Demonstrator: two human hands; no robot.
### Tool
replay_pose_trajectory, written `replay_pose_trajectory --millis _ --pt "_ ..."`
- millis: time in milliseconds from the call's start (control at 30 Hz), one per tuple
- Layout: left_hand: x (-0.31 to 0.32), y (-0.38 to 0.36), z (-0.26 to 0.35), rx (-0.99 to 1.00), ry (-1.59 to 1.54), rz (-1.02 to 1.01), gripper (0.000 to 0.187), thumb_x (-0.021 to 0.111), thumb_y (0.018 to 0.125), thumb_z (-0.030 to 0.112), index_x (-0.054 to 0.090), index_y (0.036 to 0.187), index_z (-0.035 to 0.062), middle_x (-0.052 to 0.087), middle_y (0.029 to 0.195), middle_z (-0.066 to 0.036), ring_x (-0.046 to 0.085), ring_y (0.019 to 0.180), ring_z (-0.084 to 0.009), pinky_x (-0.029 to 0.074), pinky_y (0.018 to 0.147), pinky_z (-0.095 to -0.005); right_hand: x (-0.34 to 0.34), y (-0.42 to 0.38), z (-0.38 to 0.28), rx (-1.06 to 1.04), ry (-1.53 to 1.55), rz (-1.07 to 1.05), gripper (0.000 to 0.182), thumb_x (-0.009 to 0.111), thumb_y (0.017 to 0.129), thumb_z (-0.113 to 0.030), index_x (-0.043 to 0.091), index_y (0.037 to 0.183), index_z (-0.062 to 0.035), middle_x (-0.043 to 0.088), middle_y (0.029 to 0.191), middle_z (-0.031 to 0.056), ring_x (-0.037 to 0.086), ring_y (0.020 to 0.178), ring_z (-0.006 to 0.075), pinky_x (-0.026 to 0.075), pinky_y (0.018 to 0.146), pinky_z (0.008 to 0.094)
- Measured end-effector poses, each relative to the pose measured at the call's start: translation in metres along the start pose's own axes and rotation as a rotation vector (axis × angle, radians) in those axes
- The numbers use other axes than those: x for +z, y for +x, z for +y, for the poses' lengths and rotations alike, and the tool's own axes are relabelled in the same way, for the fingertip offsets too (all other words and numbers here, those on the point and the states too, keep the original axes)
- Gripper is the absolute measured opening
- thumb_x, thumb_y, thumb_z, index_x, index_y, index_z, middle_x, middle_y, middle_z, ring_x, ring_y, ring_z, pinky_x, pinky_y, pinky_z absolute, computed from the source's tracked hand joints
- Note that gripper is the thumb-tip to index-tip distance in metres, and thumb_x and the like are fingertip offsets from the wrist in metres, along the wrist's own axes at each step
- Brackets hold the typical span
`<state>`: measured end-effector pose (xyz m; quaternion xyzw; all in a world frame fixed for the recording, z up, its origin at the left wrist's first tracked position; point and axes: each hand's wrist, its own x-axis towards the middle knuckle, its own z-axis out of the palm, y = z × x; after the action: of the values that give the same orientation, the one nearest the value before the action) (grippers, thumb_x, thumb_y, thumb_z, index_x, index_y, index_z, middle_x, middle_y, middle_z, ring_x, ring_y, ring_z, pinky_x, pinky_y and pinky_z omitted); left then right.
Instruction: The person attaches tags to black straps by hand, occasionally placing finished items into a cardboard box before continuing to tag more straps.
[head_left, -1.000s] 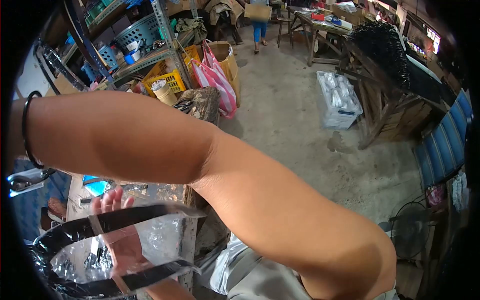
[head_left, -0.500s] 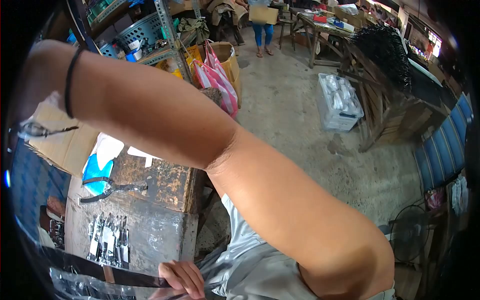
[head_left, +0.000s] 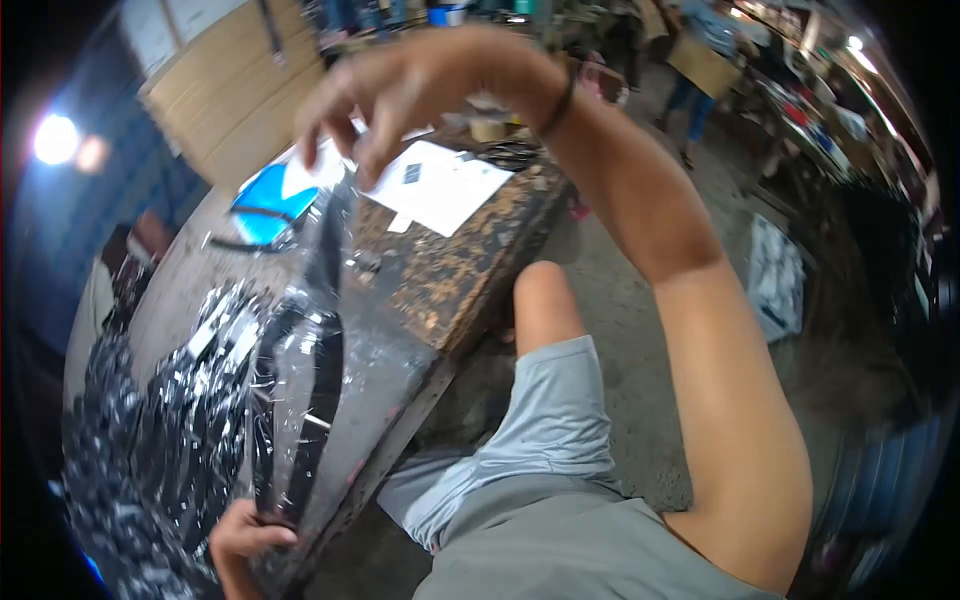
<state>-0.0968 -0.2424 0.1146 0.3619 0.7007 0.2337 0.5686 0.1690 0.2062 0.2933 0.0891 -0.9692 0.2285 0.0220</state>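
A long black strap in a clear plastic sleeve [head_left: 328,350] stretches up and down between my hands above the table. My left hand [head_left: 248,538] grips its lower end, thumb pressed over it. Over the upper end is my right hand [head_left: 400,100], slightly blurred, its fingers pointing down and pinching the plastic. To the left, many more black straps in clear plastic [head_left: 200,390] lie in a shiny pile. Behind the held strap rests a blue sheet [head_left: 270,205] with a dark strap across it.
White papers [head_left: 440,185] lie on the worn wooden table [head_left: 450,290], beside a cardboard box [head_left: 235,95]. My bare knee [head_left: 548,300] is close to the table's edge. Across the aisle stand a clear plastic bin [head_left: 776,275] and a person carrying cardboard [head_left: 705,66].
My right arm has swung from across the view to the right, bringing its hand to the top centre. The view has turned toward the table, and the held strap now hangs lengthwise.
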Motion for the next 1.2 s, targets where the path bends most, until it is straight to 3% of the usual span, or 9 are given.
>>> replay_pose_trajectory --millis 100,200,267,400,467,600,933,1067,1200 --pt "-0.041 -0.028 -0.015 -0.268 0.177 0.209 0.021 0.081 0.071 0.008 0.071 0.087 -0.0015 0.068 0.076 -0.002 0.061 0.067 -0.0088 0.048 0.062 -0.0245 0.096 0.04 0.028 0.026 -0.121 -0.168 0.047 0.077 0.073 -0.028 0.061 0.114 -0.0094 0.066 0.1 0.0111 0.063 0.093 0.0279 0.05 0.08 0.0383" --pt "-0.087 -0.04 -0.062 -0.492 0.591 0.351 0.023 0.083 0.065 0.016 0.072 0.078 0.001 0.068 0.068 -0.003 0.062 0.062 -0.0106 0.049 0.058 -0.0292 0.192 0.076 0.024 0.078 -0.183 -0.166 0.044 0.076 0.073 -0.03 0.061 0.109 -0.0088 0.066 0.099 0.0153 0.063 0.097 0.0341 0.05 0.081 0.043" --pt "-0.091 -0.038 -0.063 -0.757 0.736 0.39 0.04 0.085 0.063 0.02 0.07 0.096 0.0038 0.07 0.091 -0.011 0.066 0.084 -0.0194 0.051 0.077 -0.0351 0.246 0.094 0.025 0.094 -0.133 -0.136 0.044 0.075 0.073 -0.033 0.061 0.109 -0.01 0.063 0.101 0.0141 0.06 0.101 0.034 0.049 0.082 0.0438" --pt "-0.056 -0.026 -0.066 -0.702 0.981 0.674 0.062 0.081 0.065 0.017 0.059 0.123 0.0107 0.054 0.13 -0.016 0.051 0.121 -0.0288 0.037 0.102 -0.0426 0.295 0.098 0.047 0.05 -0.043 0.043 0.05 0.074 0.074 -0.038 0.06 0.114 -0.011 0.055 0.111 0.0121 0.054 0.107 0.0328 0.047 0.088 0.0421" --pt "-0.047 -0.006 -0.09 -0.257 0.873 1.024 0.075 0.076 0.07 0.015 0.044 0.138 0.0139 0.03 0.15 -0.015 0.026 0.139 -0.0335 0.019 0.113 -0.0479 0.279 0.096 0.086 0.077 -0.031 0.151 0.046 0.073 0.076 -0.035 0.063 0.112 -0.0099 0.059 0.11 0.0128 0.055 0.107 0.032 0.047 0.091 0.0393" --pt "0.035 0.053 -0.061 0.279 0.835 1.197 0.067 0.069 0.074 0.003 0.043 0.136 0.0059 0.032 0.148 -0.018 0.024 0.14 -0.0352 0.019 0.114 -0.044 0.217 0.065 0.185 0.469 -0.104 0.399 0.024 0.057 0.083 -0.013 0.067 0.104 -0.0119 0.063 0.104 0.0155 0.06 0.1 0.0326 0.049 0.087 0.0431" --pt "0.108 0.124 -0.06 0.477 0.45 1.308 0.046 0.068 0.08 0.008 0.054 0.123 0.0031 0.042 0.138 -0.02 0.033 0.134 -0.0406 0.028 0.109 -0.0482 0.218 0.04 0.287 0.437 -0.665 0.317 0.013 0.058 0.081 -0.008 0.066 0.091 -0.0112 0.057 0.103 0.0097 0.053 0.106 0.0314 0.047 0.083 0.047" --pt "0.102 0.123 -0.046 0.561 0.469 1.346 0.034 0.066 0.079 0.004 0.061 0.113 0.0021 0.051 0.13 -0.018 0.041 0.129 -0.0391 0.032 0.107 -0.0458 0.192 0.049 0.236 0.371 -0.467 0.305 0.006 0.056 0.083 -0.006 0.059 0.089 -0.0063 0.064 0.089 0.0118 0.062 0.084 0.0321 0.05 0.074 0.0404" --pt "0.093 0.137 0.025 0.851 0.211 1.255 0.034 0.068 0.079 0.006 0.062 0.112 0.0014 0.057 0.123 -0.017 0.05 0.122 -0.0352 0.036 0.105 -0.0419 0.205 0.055 0.131 -0.058 -0.257 0.323 0.022 0.063 0.075 0.003 0.057 0.093 -0.0077 0.062 0.09 0.0104 0.062 0.082 0.0305 0.051 0.073 0.0368"
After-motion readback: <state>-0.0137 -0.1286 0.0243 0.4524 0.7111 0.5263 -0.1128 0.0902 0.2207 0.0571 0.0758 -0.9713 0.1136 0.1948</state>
